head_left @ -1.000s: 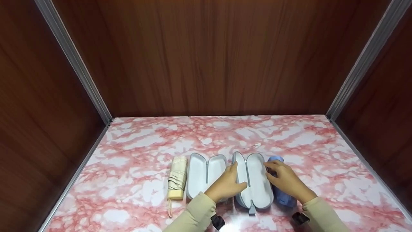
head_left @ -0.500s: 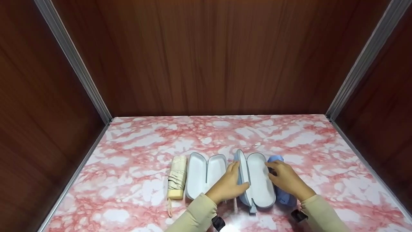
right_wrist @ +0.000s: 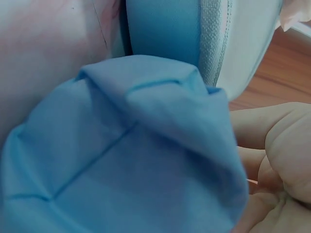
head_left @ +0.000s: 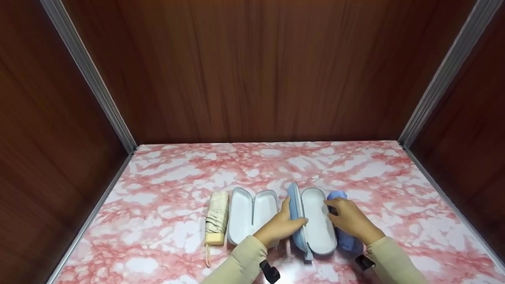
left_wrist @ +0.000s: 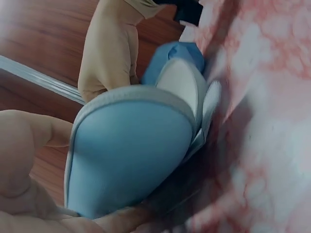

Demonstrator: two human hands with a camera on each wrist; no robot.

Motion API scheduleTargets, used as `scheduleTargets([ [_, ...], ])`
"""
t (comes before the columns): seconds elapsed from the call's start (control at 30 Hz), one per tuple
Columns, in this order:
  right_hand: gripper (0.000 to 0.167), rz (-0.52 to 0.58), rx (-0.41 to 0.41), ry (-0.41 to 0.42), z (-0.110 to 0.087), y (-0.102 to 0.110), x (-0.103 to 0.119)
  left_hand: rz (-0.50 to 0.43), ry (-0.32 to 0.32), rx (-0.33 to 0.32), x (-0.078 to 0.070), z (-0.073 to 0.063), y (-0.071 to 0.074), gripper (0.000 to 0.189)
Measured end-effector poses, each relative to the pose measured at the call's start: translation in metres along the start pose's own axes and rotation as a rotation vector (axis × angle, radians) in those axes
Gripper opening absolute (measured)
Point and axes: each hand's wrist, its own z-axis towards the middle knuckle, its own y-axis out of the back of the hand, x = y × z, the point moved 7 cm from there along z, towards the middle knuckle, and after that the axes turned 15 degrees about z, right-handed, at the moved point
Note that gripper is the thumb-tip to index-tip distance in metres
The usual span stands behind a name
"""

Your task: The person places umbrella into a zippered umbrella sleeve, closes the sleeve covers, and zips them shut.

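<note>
A light blue zip-up case with a pale lining [head_left: 318,221] lies spread at the front, its left half [left_wrist: 126,150] tilted up on edge. My left hand [head_left: 280,227] grips that half, thumb over the rim and fingers along the blue outside. At the rim of the right half is my right hand [head_left: 349,217], its fingertips touching the edge. Under this hand lies a rolled blue fabric bundle [head_left: 347,241], like a folded umbrella. In the right wrist view its blue cloth [right_wrist: 146,160] covers much of the frame, partly hiding the fingers.
Left of my left hand, a second pale-lined case [head_left: 240,217] lies spread flat. Beside it is a cream folded umbrella [head_left: 218,213] with a yellow end and wrist loop. Wood-grain panels [head_left: 252,71] enclose the red-and-white marbled table [head_left: 169,169] at the back and sides.
The left half of the blue case has swung up toward the right, showing more blue outside. My left hand has turned with it, while the right hand has hardly moved.
</note>
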Motion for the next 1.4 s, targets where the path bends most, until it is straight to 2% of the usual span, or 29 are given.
scheduleTargets([
  [0.13, 0.034, 0.016, 0.013, -0.006, 0.0, -0.001, 0.001, -0.082, 0.037, 0.011, 0.002, 0.002, -0.003, 0.099],
  [0.37, 0.034, 0.027, 0.008, 0.012, -0.001, -0.001, 0.002, -0.295, 0.085, 0.045, 0.003, 0.003, -0.009, 0.093],
  [0.67, 0.03, 0.027, 0.01, 0.027, -0.001, -0.003, 0.004, -0.324, 0.072, 0.016, 0.0, 0.004, -0.004, 0.092],
  [0.93, 0.03, 0.023, -0.015, 0.018, -0.004, -0.002, 0.004, -0.341, 0.097, 0.017, 0.004, 0.002, -0.004, 0.092],
  [1.03, 0.032, 0.031, -0.028, -0.005, -0.008, 0.002, 0.004, -0.346, 0.105, 0.019, 0.004, 0.002, -0.004, 0.092],
  [1.4, 0.038, -0.058, -0.119, 0.019, -0.019, 0.027, 0.005, -0.354, 0.104, 0.035, 0.004, 0.001, -0.005, 0.092],
])
